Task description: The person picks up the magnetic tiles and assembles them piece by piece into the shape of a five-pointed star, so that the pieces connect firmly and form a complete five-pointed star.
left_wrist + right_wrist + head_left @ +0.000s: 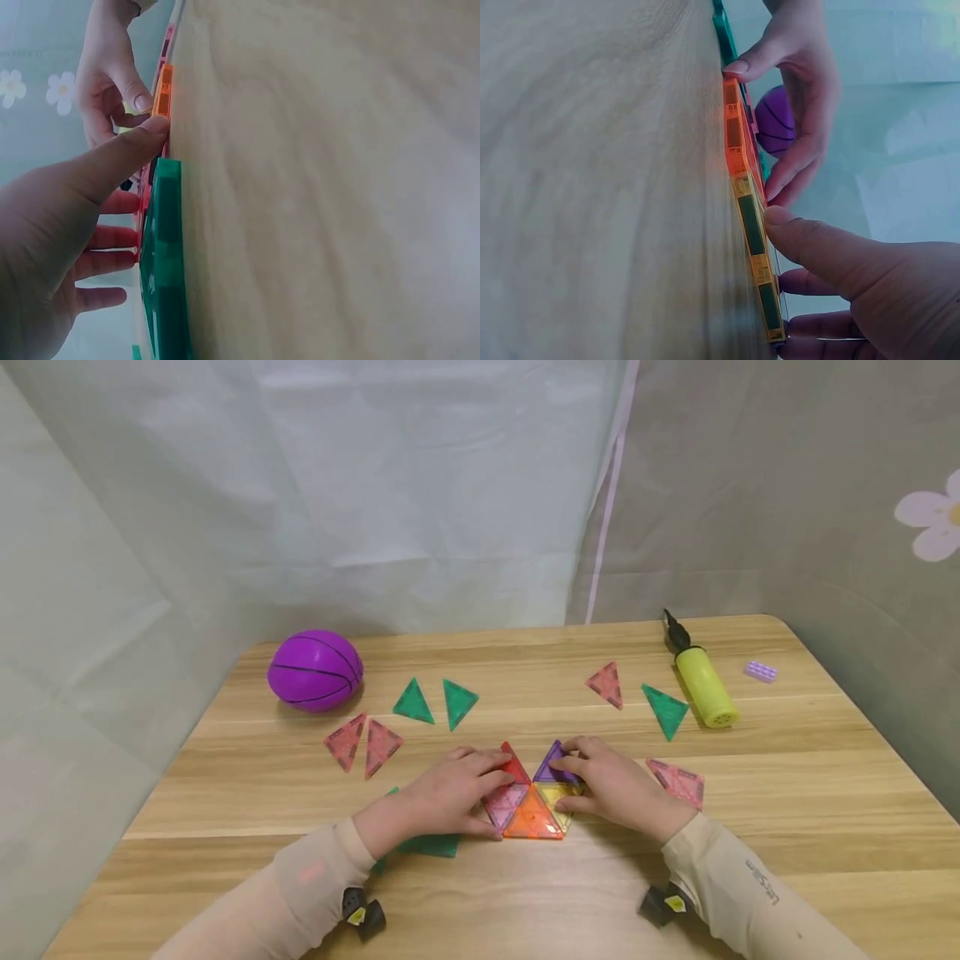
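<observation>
Near the table's middle, several see-through triangular magnetic tiles lie joined edge to edge in a fan. They are a red tile [516, 768], a pink tile [506, 803], an orange tile [533, 820], a yellow tile [553, 795] and a purple tile [551, 768]. My left hand [450, 789] rests its fingers on the red one, with the thumb at the lower corner of the pink one. From the other side, my right hand [618, 785] touches the purple tile with its fingers and the yellow tile with its thumb. Both thumbs lie extended in the wrist views.
Green tiles [431, 845] lie partly under my left forearm. More green tiles [413, 702] and pinkish-red tiles [384, 747] are scattered around. A purple ball [316, 671] sits at the back left. At the back right are a yellow-green hand pump [705, 687] and a small lilac brick [761, 672].
</observation>
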`<state>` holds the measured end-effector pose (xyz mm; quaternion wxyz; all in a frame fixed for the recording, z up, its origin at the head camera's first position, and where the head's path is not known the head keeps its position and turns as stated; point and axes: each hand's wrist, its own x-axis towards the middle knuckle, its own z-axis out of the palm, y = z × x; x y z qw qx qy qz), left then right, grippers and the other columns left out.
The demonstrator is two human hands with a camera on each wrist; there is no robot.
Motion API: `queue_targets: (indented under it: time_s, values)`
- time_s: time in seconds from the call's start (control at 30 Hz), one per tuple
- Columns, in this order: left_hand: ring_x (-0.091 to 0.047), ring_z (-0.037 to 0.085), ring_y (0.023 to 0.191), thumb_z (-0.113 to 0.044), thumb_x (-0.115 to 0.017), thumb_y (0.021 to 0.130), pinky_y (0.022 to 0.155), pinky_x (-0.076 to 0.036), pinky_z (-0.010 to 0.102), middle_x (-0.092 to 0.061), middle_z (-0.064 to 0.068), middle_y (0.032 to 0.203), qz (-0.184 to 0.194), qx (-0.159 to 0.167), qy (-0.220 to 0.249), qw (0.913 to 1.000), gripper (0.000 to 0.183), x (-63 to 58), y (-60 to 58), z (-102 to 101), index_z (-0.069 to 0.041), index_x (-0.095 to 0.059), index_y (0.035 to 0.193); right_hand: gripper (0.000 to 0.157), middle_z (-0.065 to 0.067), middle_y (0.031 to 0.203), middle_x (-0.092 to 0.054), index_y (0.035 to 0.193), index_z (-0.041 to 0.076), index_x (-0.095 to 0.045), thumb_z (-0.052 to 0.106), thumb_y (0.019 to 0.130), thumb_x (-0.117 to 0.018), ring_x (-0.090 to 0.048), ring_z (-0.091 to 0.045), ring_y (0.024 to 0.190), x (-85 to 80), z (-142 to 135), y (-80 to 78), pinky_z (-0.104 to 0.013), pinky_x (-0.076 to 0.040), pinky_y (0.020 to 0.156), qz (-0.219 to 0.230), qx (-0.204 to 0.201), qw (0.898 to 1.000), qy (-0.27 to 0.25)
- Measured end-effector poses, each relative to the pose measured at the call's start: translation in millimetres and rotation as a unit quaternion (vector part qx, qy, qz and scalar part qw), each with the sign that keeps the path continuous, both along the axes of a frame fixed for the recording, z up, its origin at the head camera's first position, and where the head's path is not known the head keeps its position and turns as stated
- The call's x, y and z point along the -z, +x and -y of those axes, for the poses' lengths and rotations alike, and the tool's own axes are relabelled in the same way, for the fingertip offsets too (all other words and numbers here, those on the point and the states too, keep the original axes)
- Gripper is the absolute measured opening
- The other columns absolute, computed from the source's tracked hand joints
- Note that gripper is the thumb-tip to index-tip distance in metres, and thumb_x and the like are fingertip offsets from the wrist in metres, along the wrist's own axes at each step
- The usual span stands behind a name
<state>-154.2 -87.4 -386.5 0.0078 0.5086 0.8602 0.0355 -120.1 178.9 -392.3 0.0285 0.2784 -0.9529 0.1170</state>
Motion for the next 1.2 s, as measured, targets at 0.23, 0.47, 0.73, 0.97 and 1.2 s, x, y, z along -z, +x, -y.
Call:
queue_targets:
  time_s: [0.23,0.47,0.73,0.97,1.2]
  values:
    - [-0.040,0.026,0.138,-0.058,-0.066,0.083,0.114,-0.034,0.043,-0.041,0.011,0.151,0.029,-0.019,-0.009,0.9994,0.076,-0.3,4.4,-0.5,-0.012,-0.049,0.140,0.058,-0.018,0.133,-0.055,0.126,0.009,-0.063,0.046,0.081,-0.072,-0.055,-0.033,0.122,-1.5,0.4,0.0,-0.046,-0.049,0.099,0.009,0.002,1.000,0.005]
    - [-0.041,0.029,0.137,-0.059,-0.066,0.082,0.114,-0.034,0.043,-0.043,0.014,0.148,0.029,-0.043,-0.007,0.9986,0.077,0.6,7.6,-7.0,-0.010,-0.049,0.139,0.067,-0.018,0.138,-0.052,0.130,0.010,-0.060,0.052,0.079,-0.072,-0.051,-0.035,0.126,-2.3,0.0,-0.9,-0.048,-0.045,0.103,0.007,-0.003,1.000,0.010]
    - [-0.042,0.030,0.137,-0.057,-0.066,0.083,0.113,-0.035,0.046,-0.043,0.015,0.149,0.033,-0.045,-0.003,0.9984,0.077,0.3,3.5,-5.4,-0.008,-0.049,0.139,0.071,-0.019,0.141,-0.050,0.134,0.010,-0.057,0.056,0.081,-0.068,-0.050,-0.038,0.127,-0.1,1.4,-1.4,-0.054,-0.041,0.105,0.006,0.004,1.000,0.015]
    - [-0.040,0.029,0.138,-0.056,-0.065,0.084,0.115,-0.033,0.046,-0.041,0.013,0.151,0.045,-0.049,-0.011,0.9977,0.075,-2.7,-7.4,-10.4,-0.009,-0.049,0.140,0.069,-0.018,0.143,-0.048,0.135,0.010,-0.055,0.054,0.083,-0.067,-0.049,-0.038,0.127,-1.3,0.4,-5.0,-0.055,-0.041,0.105,0.020,0.030,0.999,0.012]
    - [-0.037,0.029,0.140,-0.053,-0.069,0.083,0.116,-0.030,0.048,-0.039,0.012,0.152,0.068,-0.066,-0.013,0.9954,0.074,-4.0,-12.3,-10.1,-0.010,-0.050,0.139,0.068,-0.019,0.143,-0.049,0.134,0.009,-0.056,0.053,0.083,-0.067,-0.048,-0.040,0.127,-2.2,3.1,-10.0,-0.057,-0.040,0.105,0.020,0.030,0.999,0.011]
